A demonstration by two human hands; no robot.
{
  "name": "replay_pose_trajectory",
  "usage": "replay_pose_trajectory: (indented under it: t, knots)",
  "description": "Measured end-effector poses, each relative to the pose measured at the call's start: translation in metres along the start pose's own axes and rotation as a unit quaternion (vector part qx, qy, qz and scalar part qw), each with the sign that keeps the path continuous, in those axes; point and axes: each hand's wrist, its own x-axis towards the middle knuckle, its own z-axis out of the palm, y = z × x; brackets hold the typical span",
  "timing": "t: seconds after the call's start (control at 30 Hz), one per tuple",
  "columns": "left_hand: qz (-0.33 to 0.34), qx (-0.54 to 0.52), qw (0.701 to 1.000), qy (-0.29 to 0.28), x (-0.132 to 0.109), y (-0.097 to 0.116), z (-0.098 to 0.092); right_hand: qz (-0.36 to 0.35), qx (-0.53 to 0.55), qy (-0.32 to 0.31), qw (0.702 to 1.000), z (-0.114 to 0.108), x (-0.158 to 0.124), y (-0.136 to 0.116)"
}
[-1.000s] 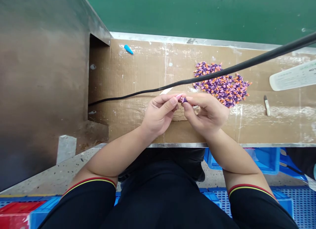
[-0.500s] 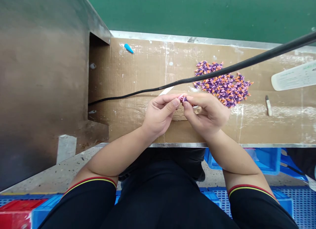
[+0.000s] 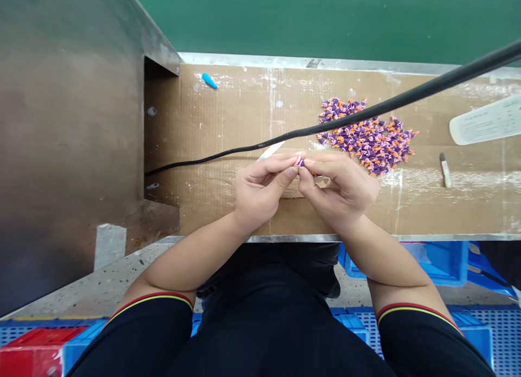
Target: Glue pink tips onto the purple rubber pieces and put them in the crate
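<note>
My left hand (image 3: 260, 190) pinches a small pink piece (image 3: 298, 160) between thumb and forefinger. Right against it, my right hand (image 3: 342, 187) is closed on a small purple piece (image 3: 302, 164); the two pieces meet at the fingertips, and whether they are joined I cannot tell. A pile of small purple, pink and orange figure-like parts (image 3: 378, 144) lies just beyond my right hand. A white pointed strip (image 3: 271, 151) shows behind my left fingers, its near end hidden by them.
A black cable (image 3: 244, 147) crosses above the cardboard-covered bench (image 3: 228, 116). On the left stands a metal housing (image 3: 73, 138). A blue cone-shaped piece (image 3: 209, 81) lies far left; a short brush-like tool (image 3: 445, 171) and a white translucent container (image 3: 484, 121) lie right.
Both hands have shifted very slightly left, still fingertip to fingertip around the small pieces. The view has moved a little; the pile looks the same.
</note>
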Motion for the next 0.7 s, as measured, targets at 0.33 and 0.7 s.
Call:
replay_pose_trajectory:
  t: [0.33, 0.7]
  knots:
    - [0.039, 0.079, 0.996, -0.023, -0.0025, -0.0002, -0.0021, 0.008, 0.051, 0.022, 0.998, -0.0004, 0.0026, 0.0003]
    - [0.077, 0.086, 0.991, -0.062, -0.005, 0.0018, -0.0053, 0.033, 0.102, -0.003, 0.994, -0.0079, 0.0047, 0.0052]
